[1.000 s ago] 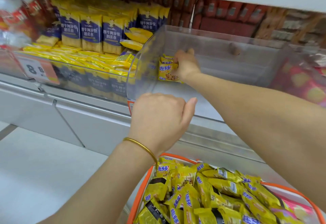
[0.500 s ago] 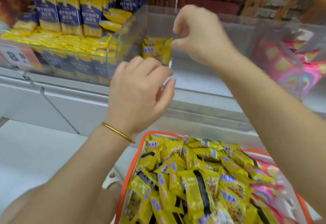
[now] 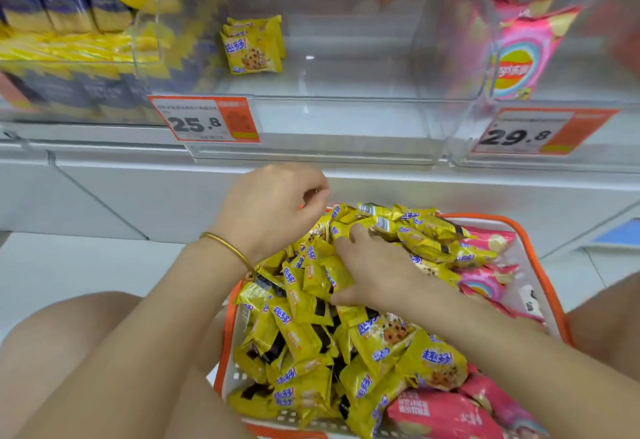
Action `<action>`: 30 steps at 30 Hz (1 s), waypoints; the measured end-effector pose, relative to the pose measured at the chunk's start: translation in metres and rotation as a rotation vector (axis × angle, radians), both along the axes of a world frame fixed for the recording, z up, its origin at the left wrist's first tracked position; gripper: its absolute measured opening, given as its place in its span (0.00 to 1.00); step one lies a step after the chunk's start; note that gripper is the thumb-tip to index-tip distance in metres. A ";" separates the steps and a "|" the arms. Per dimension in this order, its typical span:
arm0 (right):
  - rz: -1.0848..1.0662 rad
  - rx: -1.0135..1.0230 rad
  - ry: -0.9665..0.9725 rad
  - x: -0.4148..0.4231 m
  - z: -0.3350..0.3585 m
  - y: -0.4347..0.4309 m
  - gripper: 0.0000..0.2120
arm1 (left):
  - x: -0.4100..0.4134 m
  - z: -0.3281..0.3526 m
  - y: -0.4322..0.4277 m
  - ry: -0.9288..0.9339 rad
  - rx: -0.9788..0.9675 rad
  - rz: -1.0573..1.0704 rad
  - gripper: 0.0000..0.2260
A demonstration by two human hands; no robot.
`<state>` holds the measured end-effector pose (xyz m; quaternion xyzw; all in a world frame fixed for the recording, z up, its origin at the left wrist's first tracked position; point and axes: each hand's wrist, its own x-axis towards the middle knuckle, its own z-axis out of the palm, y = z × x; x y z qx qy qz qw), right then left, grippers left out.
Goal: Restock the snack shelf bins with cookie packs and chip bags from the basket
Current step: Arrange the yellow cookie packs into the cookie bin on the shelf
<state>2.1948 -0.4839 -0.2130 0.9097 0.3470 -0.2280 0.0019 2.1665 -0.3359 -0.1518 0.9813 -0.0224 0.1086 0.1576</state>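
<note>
The left grip (image 3: 273, 210) hangs over the far-left rim of the orange basket (image 3: 519, 231), fingers curled in with nothing seen in them and a gold bangle (image 3: 228, 248) on the wrist. The right grip (image 3: 374, 265) lies on the heap of yellow cookie packs (image 3: 381, 338) in the basket, fingers and thumb curled round a clump of them. Pink chip bags (image 3: 440, 414) sit along the basket's right side. Above, the clear middle bin (image 3: 346, 106) holds a few stocked packs (image 3: 252, 47) upright at its back-left, behind a 25.8 tag (image 3: 204, 120). The right bin holds a pink shelf bag (image 3: 519, 54) over a 29.8 tag (image 3: 540, 132).
</note>
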 end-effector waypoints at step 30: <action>-0.158 0.992 0.204 0.105 0.181 0.034 0.07 | 0.044 0.070 0.050 -0.546 -0.611 0.212 0.06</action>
